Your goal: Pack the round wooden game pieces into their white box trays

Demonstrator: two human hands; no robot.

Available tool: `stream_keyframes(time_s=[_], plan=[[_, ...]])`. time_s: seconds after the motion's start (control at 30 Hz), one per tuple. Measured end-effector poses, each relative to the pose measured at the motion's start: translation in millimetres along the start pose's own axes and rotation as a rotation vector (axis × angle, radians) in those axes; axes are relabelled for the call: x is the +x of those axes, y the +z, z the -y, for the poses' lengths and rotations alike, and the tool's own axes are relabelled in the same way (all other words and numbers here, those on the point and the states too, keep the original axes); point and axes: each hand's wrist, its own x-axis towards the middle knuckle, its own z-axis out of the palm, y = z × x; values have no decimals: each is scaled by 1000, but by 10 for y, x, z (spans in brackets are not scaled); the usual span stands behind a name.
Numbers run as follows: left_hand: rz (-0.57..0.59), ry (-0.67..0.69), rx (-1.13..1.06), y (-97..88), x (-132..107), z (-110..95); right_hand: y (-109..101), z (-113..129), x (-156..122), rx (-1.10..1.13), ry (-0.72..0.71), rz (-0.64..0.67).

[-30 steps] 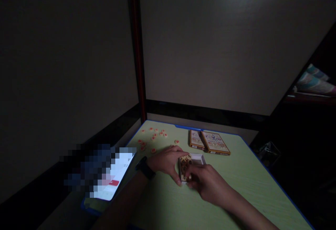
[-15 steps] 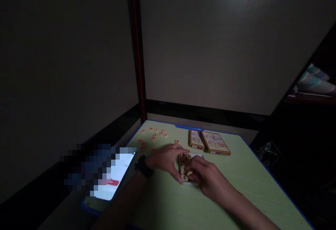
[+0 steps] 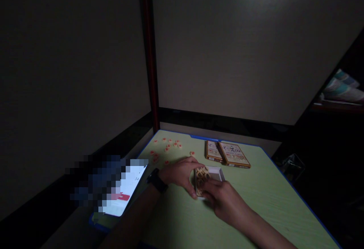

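A shallow white box (image 3: 217, 172) lies on the table, with black-marked Chinese chess pieces (image 3: 202, 174) standing in rows along its left side. My left hand (image 3: 180, 173), a dark watch at its wrist, grips the box's left end between thumb and fingers. Inside the box, my right hand (image 3: 218, 194) has its fingers bunched together on the pieces at the near left. Its fingertips partly hide the piece they press on. Red-marked chess pieces (image 3: 167, 146) are scattered over the far left of the table.
Two flat printed boxes (image 3: 234, 154) overlap at the table's far side. To my left, a lit tablet-like screen (image 3: 127, 188) sits by the edge of the pale green table (image 3: 270, 199). Walls close in behind and left. A bin-like thing (image 3: 292, 165) stands beyond the right edge.
My right hand has lowered a pale piece into the near left of the box and shifted slightly down, baring more of the box's right part. My left hand keeps its place.
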Motion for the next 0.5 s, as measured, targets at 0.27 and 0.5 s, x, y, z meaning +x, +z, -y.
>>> stream_keyframes(time_s=[0.27, 0.5], plan=[[10, 4, 33, -21, -10, -31, -54, 10, 12, 148, 36, -24], [6, -7, 36, -4, -5, 15, -218, -154, 53, 333, 120, -42]])
